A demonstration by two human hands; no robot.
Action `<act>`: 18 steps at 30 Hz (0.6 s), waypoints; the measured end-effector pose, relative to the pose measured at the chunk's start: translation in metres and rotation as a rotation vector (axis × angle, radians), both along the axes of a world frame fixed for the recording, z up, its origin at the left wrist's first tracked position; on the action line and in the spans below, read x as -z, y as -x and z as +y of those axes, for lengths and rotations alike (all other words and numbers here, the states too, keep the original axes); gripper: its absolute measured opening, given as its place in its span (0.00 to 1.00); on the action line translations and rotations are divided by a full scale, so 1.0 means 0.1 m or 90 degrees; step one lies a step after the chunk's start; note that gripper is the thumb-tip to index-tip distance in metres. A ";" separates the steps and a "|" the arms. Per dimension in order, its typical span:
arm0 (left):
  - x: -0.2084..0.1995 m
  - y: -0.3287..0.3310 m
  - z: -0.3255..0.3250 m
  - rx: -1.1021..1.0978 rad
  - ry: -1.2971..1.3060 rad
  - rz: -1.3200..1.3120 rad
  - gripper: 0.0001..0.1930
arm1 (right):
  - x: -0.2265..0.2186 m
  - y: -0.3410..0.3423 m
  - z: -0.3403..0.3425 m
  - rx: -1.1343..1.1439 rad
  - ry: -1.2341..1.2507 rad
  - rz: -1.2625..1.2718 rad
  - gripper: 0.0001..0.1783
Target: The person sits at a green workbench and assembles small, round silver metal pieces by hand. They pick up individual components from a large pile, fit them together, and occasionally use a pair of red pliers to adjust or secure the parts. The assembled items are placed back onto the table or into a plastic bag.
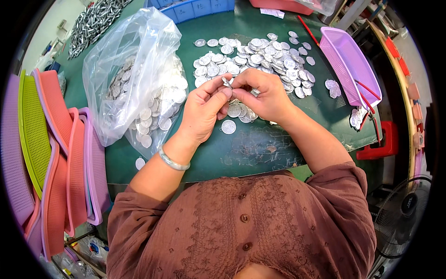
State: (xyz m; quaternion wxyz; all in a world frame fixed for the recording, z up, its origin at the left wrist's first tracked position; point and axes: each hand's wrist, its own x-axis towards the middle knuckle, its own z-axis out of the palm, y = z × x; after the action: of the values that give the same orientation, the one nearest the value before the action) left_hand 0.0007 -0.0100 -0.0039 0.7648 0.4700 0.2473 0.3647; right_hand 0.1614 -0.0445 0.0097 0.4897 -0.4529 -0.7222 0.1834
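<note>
A small silver medallion point(226, 83), turned nearly edge-on, is pinched between the thumb and index finger of my left hand point(202, 108). My right hand point(264, 95) closes its thumb and fingertips at the same medallion from the other side. Behind and beneath both hands spreads a heap of round silver medallions point(274, 58), some with a small loop at the rim. One loose medallion point(228, 126) lies flat just in front of my hands. To the left, a clear plastic bag point(139, 51) lies open, with many more medallions point(165, 100) spilling from its mouth.
Dark green table point(195, 162), its surface scuffed. A purple basket point(346, 60) stands at right beside red rods point(308, 29). Stacked plastic baskets point(76, 162) crowd the left edge. Metal parts point(95, 25) and a blue bin point(197, 10) sit at the back; a fan point(402, 216) is lower right.
</note>
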 end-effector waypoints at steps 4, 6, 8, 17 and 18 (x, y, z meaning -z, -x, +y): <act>-0.02 0.00 -0.01 -0.006 0.012 0.000 0.13 | 0.00 0.00 -0.01 -0.016 0.042 0.049 0.05; -0.03 0.00 -0.02 -0.012 0.021 0.003 0.13 | 0.00 0.00 -0.01 -0.024 0.066 0.078 0.05; -0.04 0.00 -0.02 -0.016 0.027 0.006 0.13 | 0.00 0.00 -0.01 -0.030 0.082 0.098 0.05; -0.05 0.00 -0.03 -0.024 0.045 0.012 0.12 | 0.02 -0.01 0.00 -0.031 0.095 0.099 0.04; -0.05 0.00 -0.03 -0.025 0.046 0.014 0.12 | 0.01 -0.01 0.00 -0.031 0.095 0.092 0.04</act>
State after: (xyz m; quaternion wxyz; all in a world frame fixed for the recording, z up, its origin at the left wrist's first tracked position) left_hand 0.0010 -0.0129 0.0007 0.7715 0.4410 0.2775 0.3651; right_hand 0.1620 -0.0450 0.0084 0.5009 -0.4557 -0.6802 0.2807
